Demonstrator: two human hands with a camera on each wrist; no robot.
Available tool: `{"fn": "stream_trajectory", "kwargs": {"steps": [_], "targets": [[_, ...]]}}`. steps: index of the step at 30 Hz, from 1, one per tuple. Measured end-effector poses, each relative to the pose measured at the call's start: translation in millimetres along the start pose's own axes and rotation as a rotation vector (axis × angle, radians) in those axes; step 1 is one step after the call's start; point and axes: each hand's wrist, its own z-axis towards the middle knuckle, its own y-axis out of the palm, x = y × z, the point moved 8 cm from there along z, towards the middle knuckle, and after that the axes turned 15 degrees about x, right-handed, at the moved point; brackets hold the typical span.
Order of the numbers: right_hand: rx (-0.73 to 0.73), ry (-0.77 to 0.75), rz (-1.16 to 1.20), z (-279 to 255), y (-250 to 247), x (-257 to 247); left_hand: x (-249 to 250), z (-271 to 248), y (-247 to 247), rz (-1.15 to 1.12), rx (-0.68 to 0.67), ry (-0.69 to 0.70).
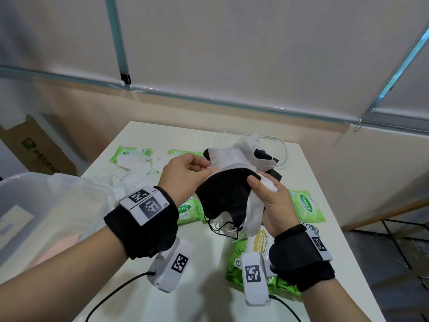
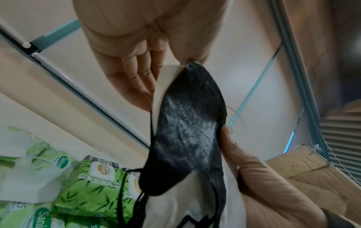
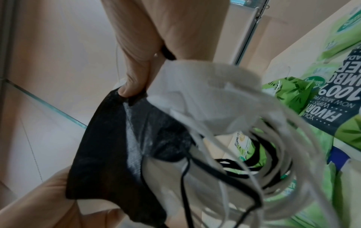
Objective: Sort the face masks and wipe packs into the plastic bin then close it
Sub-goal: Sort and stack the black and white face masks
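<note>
Above the white table both hands hold one bundle of face masks. A black mask lies in front, with white masks behind and ear loops hanging below. My left hand pinches the bundle's upper left edge; in the left wrist view the thumb of that hand sits on the black mask. My right hand grips the right side, thumb on the black mask, fingers wrapped round the white ones. The clear plastic bin stands open at the left.
Green wipe packs lie around the table: one far left, one right, one under my left wrist, a bigger one near the front. Loose white masks sit behind the bin. A cardboard box stands on the floor at the left.
</note>
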Motion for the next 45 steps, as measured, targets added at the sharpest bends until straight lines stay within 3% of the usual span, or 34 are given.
{"fn": "stream_trajectory", "kwargs": {"steps": [7,14,22,28,34,40,42,45], "targets": [[-0.053,0.001,0.015,-1,6,-1,5,-4,5,-0.054,-0.05,-0.053],[-0.064,-0.004,-0.001,-5,7,-2,8,-5,3,-0.04,0.005,-0.035],[0.022,0.022,-0.012,-5,3,-1,15,-4,-1,-0.024,0.01,0.04],[0.095,0.04,-0.035,-2,-7,0,44,10,-25,-0.161,0.122,0.107],[0.127,0.045,-0.125,2,-14,3,77,12,-32,-0.301,-0.083,0.115],[0.122,0.074,-0.158,1,-12,4,82,-16,-15,-0.088,-0.488,0.062],[0.122,0.074,-0.169,0,-11,3,69,-23,-6,0.048,-0.514,0.04],[0.088,0.065,-0.181,-3,-5,3,50,-20,1,0.132,-0.4,0.11]]}}
